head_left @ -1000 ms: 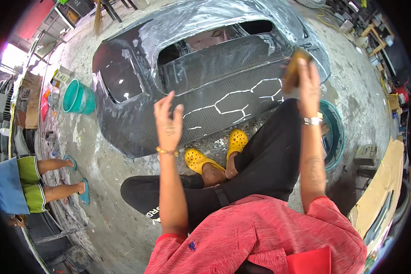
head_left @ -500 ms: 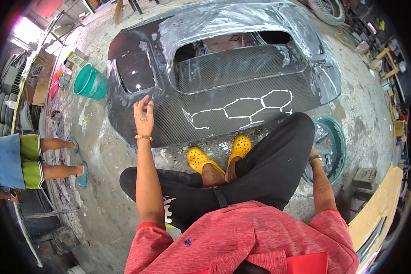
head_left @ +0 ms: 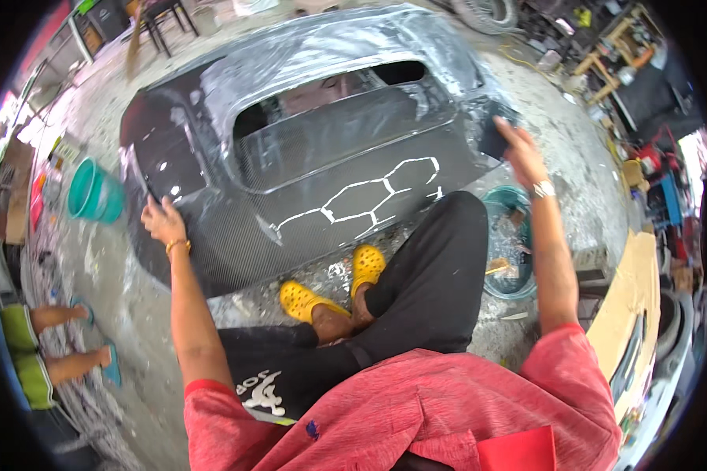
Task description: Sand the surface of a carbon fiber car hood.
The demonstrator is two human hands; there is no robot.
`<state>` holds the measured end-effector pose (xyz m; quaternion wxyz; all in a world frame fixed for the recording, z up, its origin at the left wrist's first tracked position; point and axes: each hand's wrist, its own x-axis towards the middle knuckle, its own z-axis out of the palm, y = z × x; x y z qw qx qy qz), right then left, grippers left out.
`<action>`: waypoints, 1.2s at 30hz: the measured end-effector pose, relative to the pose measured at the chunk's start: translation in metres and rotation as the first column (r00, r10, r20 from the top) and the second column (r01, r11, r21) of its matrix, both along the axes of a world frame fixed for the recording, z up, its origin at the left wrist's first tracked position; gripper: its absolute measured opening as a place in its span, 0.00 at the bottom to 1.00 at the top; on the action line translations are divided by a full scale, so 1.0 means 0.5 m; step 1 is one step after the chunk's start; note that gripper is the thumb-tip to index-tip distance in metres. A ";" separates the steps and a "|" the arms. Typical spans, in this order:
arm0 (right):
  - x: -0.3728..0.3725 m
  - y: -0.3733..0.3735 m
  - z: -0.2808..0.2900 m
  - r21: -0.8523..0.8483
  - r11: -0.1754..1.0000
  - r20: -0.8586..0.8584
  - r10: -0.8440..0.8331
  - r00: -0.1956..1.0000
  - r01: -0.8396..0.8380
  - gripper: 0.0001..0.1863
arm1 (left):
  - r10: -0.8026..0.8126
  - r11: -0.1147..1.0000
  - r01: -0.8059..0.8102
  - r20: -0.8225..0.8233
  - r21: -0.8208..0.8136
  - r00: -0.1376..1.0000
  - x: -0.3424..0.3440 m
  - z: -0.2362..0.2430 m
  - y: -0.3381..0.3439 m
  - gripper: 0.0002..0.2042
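A large dark carbon-weave car body panel (head_left: 385, 133), streaked whitish and marked with white hexagon lines, lies across the floor before me. My left hand (head_left: 165, 221) is on its left side, fingers bent and apart beside an angular recess. At the upper right, my right hand (head_left: 522, 155) grips a dark flat pad (head_left: 491, 133) over the panel's right end. Below that hand sits a teal tub (head_left: 504, 293) holding cloudy water and small items. My yellow clogs (head_left: 310, 302) are at the panel's near edge.
A teal bucket (head_left: 94, 188) stands left of the panel. Another person's legs (head_left: 59, 361) are at the lower left. Cardboard (head_left: 628, 298) and clutter line the right side. A stool (head_left: 165, 27), broom (head_left: 133, 51) and tire (head_left: 483, 16) are at the back.
My right hand has come up from the tub to the panel's right end with a dark pad. My left hand has moved down onto the panel's left side. The view has shifted.
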<state>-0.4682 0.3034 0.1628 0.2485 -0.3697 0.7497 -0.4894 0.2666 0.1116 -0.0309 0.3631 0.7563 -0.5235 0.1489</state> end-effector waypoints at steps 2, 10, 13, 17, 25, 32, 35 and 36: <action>0.116 -0.117 -0.011 -0.081 0.997 0.174 0.016 0.985 -0.002 0.26 | 0.070 0.996 -0.070 0.000 0.056 0.998 -0.012 -0.010 -0.003 0.24; 0.674 -0.405 -0.167 -0.315 0.861 -0.273 0.322 0.906 -0.401 0.23 | 0.081 0.996 -0.078 -0.088 0.044 0.993 -0.018 -0.010 0.010 0.24; 0.806 -0.379 -0.263 -0.311 0.650 -0.245 0.650 0.719 -0.693 0.12 | 0.076 0.996 -0.071 -0.104 0.049 0.992 -0.022 -0.009 0.007 0.24; 0.850 -0.350 -0.340 -0.215 0.592 -0.542 0.589 0.599 -0.776 0.21 | 0.076 0.996 -0.070 -0.129 0.052 0.989 -0.030 -0.008 0.012 0.25; 0.924 -0.331 -0.320 0.085 0.802 -0.791 0.416 0.450 -0.592 0.29 | 0.023 0.998 -0.029 -0.113 -0.056 0.993 0.050 0.013 -0.041 0.26; 0.923 -0.297 -0.363 -0.024 0.870 -0.729 0.322 0.604 -0.492 0.24 | 0.090 0.988 -0.092 0.022 0.122 0.996 0.086 -0.024 -0.058 0.25; 0.936 -0.292 -0.380 -0.101 0.801 -0.699 0.364 0.615 -0.590 0.23 | 0.083 0.989 -0.078 -0.031 0.123 0.996 0.082 -0.025 -0.056 0.26; 0.947 -0.291 -0.380 -0.138 0.785 -0.638 0.396 0.660 -0.604 0.25 | 0.086 0.986 -0.079 -0.042 0.147 0.995 0.081 -0.023 -0.057 0.26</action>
